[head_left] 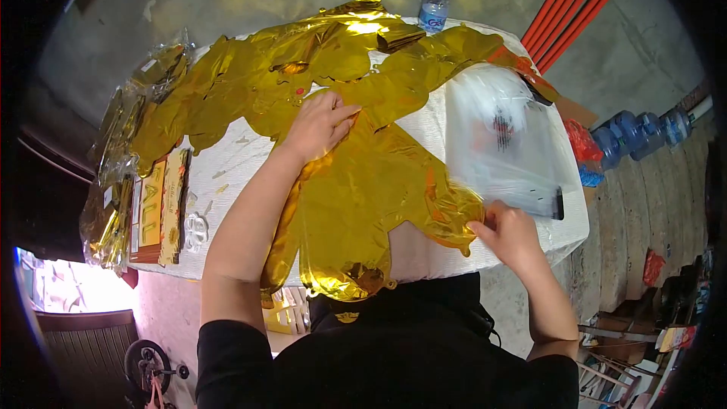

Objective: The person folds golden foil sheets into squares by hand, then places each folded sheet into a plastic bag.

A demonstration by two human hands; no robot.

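Observation:
A large flat gold foil balloon [352, 197] lies spread on the white-covered table [227, 174], its lower end at the near edge. My left hand [322, 127] is at its upper part, with fingers bent and pressed together on the foil; what is between them is hidden. At the lower right corner of the same foil, my right hand [506, 233] pinches the edge between thumb and fingers. More gold foil balloons [227, 83] lie overlapping across the far side of the table, beyond my left hand.
Clear plastic bags [503, 140] lie on the right. A water bottle [435, 6] stands at the far edge. Packaged foil [113, 182], a printed "FALL" card [151, 212] and a small white coil [196, 231] are on the left. Large blue bottles [632, 135] sit beyond the table.

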